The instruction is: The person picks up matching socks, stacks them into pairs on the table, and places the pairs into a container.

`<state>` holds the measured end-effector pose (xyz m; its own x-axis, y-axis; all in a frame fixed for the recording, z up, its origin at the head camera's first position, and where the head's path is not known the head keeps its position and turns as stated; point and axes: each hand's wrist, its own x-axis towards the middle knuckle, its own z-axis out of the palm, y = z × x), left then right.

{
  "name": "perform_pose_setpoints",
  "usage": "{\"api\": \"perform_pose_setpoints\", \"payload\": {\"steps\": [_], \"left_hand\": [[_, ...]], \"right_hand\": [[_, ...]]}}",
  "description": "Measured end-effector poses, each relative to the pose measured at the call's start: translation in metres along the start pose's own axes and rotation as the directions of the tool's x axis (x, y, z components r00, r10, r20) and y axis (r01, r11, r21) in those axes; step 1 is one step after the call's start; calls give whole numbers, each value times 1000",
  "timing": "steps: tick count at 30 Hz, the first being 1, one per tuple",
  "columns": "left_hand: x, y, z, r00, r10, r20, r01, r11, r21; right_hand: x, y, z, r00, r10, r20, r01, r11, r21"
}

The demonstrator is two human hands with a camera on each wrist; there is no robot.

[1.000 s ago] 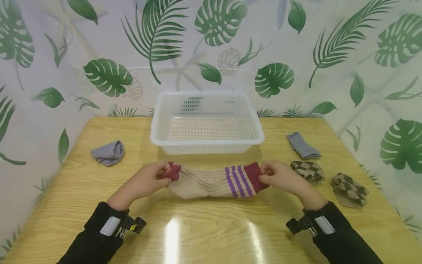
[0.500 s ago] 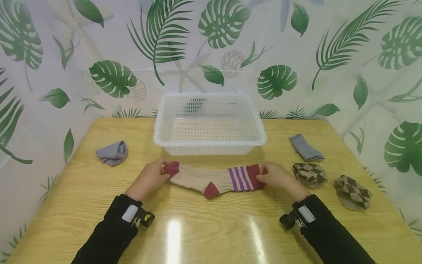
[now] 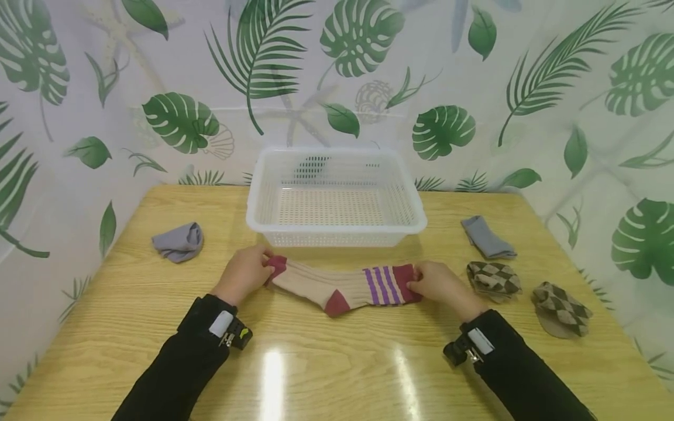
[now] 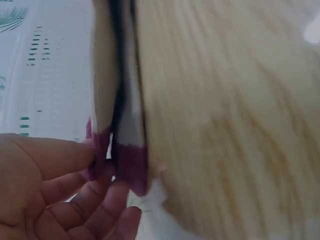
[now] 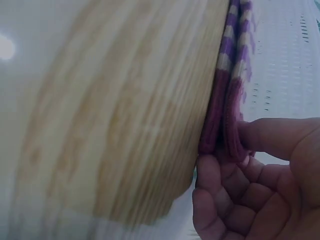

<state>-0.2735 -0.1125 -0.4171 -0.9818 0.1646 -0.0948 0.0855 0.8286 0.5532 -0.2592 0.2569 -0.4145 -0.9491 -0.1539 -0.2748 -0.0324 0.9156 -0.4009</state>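
A beige sock (image 3: 310,283) with maroon toe, heel and cuff and purple stripes stretches sideways in front of the basket, its heel toward me. Both wrist views show a second matching sock, seen at its toe (image 4: 132,167) and cuff (image 5: 215,112), lying close along the first on the table side. My left hand (image 3: 243,273) pinches the upper sock's toe between thumb and fingers. At the other end, my right hand (image 3: 439,286) pinches the maroon cuff, thumb on top and fingers curled below. In the head view the upper sock hides the lower one.
Behind the socks stands a white perforated plastic basket (image 3: 337,229). A grey bunched sock (image 3: 179,242) lies at the left. On the right are a folded grey sock (image 3: 488,237) and two checkered brown bundles, one nearer the hand (image 3: 494,279), the other (image 3: 562,310) farther right.
The sock has turned flatter and lower, so its maroon heel now shows toward me. Both hands keep hold of its ends; the left wrist has swung slightly right.
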Motion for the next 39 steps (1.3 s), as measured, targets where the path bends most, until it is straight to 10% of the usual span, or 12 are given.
{"api": "perform_pose_setpoints", "payload": {"steps": [6,21,28,39], "left_hand": [[6,-10,5,1000,5,4,-5,997,77],[5,-13,8,997,-36,73,43,995,-94],[-3,1,-17,989,35,145,30,907,-420],[4,23,-78,994,38,99,16,865,-501]], "right_hand": [[1,4,0,999,30,12,-29,999,-24],[6,-3,1,999,33,35,-38,987,154],[-3,-9,-25,997,-49,-54,64,945,320],[-21,-42,-99,979,-149,-135,194,878,437]]}}
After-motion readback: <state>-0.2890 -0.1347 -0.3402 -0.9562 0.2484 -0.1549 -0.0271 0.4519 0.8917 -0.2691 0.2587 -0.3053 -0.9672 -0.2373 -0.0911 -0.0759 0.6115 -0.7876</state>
